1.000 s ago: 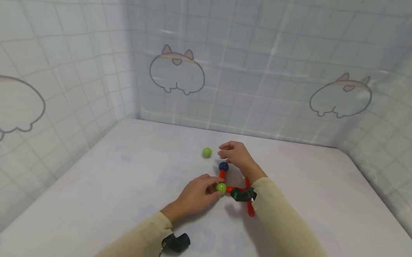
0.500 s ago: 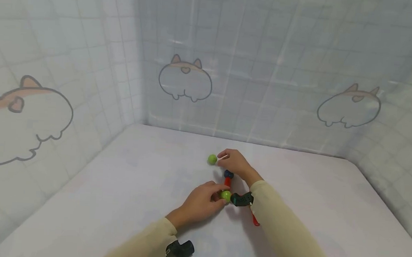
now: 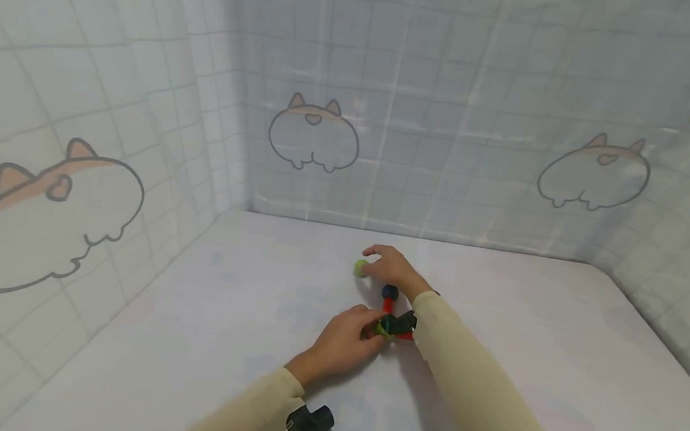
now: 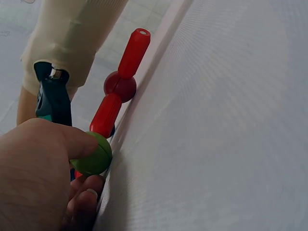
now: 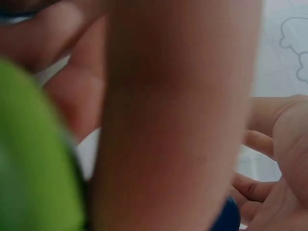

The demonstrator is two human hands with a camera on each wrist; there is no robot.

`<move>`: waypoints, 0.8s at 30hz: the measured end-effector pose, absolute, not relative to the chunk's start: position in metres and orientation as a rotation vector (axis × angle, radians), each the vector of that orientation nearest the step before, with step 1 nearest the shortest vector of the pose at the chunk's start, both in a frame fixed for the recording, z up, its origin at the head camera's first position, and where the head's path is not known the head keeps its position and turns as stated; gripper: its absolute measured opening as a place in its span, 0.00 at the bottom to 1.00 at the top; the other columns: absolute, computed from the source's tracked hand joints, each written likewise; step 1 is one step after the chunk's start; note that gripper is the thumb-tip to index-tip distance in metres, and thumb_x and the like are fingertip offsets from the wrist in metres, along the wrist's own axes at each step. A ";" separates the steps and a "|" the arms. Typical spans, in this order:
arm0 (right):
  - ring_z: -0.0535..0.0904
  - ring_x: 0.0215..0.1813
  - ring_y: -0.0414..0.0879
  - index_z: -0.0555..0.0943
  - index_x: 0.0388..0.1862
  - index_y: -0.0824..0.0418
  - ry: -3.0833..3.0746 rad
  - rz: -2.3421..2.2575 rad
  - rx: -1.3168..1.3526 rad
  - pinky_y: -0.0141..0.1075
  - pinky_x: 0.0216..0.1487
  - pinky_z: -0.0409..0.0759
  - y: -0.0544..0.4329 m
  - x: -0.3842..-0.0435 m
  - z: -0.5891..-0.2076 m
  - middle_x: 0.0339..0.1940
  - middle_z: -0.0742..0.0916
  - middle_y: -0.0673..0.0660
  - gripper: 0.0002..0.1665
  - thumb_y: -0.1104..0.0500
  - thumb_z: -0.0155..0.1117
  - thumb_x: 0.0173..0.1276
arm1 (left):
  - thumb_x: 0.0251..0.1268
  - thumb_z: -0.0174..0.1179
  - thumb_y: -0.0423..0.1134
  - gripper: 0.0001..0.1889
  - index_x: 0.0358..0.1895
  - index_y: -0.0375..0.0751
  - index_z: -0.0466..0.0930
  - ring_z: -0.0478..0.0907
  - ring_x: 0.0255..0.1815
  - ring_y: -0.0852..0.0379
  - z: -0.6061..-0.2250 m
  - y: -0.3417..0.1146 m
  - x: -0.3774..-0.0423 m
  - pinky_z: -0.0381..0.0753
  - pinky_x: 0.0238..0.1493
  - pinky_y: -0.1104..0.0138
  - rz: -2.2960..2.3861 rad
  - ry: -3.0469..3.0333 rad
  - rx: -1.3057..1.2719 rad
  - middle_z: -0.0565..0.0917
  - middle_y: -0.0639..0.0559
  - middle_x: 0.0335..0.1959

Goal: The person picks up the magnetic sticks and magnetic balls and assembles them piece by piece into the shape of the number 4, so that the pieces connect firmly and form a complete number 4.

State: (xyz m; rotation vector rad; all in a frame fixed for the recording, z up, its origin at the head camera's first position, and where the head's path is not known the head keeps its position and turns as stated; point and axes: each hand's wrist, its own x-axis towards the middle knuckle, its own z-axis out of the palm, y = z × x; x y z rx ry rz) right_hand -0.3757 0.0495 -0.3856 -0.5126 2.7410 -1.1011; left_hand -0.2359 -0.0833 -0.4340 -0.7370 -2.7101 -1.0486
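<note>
My left hand (image 3: 347, 339) pinches a green ball (image 4: 96, 156) between thumb and fingers, low over the white surface. Joined to that ball is a red rod (image 4: 106, 115), then a dark red ball (image 4: 120, 86) and another red rod (image 4: 134, 54). In the head view a further red rod (image 3: 388, 305) runs away from the held ball to a dark blue ball (image 3: 390, 292). My right hand (image 3: 393, 269) is at a loose green ball (image 3: 360, 268), its index finger extended and its thumb overlapping the ball; whether it touches is unclear.
A white table (image 3: 249, 262) lies under everything. Pale tiled sheeting (image 3: 419, 148) with cartoon animal drawings stands at the back and both sides. Dark wrist devices (image 3: 315, 422) are on both sleeves, and the right one hides part of the joined rods.
My right hand has moved left to the loose green ball. The left hand keeps its hold on the joined green ball. The head view has shifted slightly.
</note>
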 end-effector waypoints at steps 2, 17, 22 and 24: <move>0.78 0.59 0.55 0.81 0.62 0.56 2.749 -1.062 -0.527 0.50 0.61 0.74 0.049 -0.377 -0.386 0.65 0.79 0.60 0.26 0.52 0.67 0.67 | 0.64 0.64 0.39 0.14 0.53 0.49 0.84 0.75 0.34 0.68 -0.433 -0.083 -0.236 0.76 0.37 0.71 -1.049 -2.710 -0.739 0.78 0.60 0.36; 0.80 0.47 0.49 0.82 0.53 0.61 2.797 -0.922 -0.586 0.43 0.49 0.79 0.051 -0.378 -0.386 0.51 0.85 0.57 0.20 0.55 0.68 0.65 | 0.64 0.64 0.41 0.15 0.54 0.51 0.84 0.76 0.36 0.69 -0.433 -0.082 -0.235 0.77 0.38 0.71 -1.038 -2.712 -0.720 0.78 0.61 0.38; 0.80 0.46 0.49 0.83 0.50 0.62 2.840 -0.928 -0.555 0.43 0.48 0.79 0.055 -0.377 -0.389 0.48 0.85 0.56 0.18 0.54 0.67 0.64 | 0.65 0.64 0.42 0.18 0.58 0.50 0.83 0.77 0.36 0.69 -0.435 -0.081 -0.236 0.77 0.38 0.70 -1.049 -2.704 -0.719 0.79 0.60 0.38; 0.80 0.47 0.50 0.83 0.50 0.62 2.841 -0.961 -0.531 0.44 0.50 0.79 0.058 -0.375 -0.389 0.49 0.85 0.56 0.19 0.53 0.67 0.65 | 0.65 0.64 0.43 0.18 0.58 0.52 0.83 0.76 0.36 0.68 -0.436 -0.081 -0.236 0.76 0.38 0.70 -1.051 -2.706 -0.718 0.79 0.60 0.37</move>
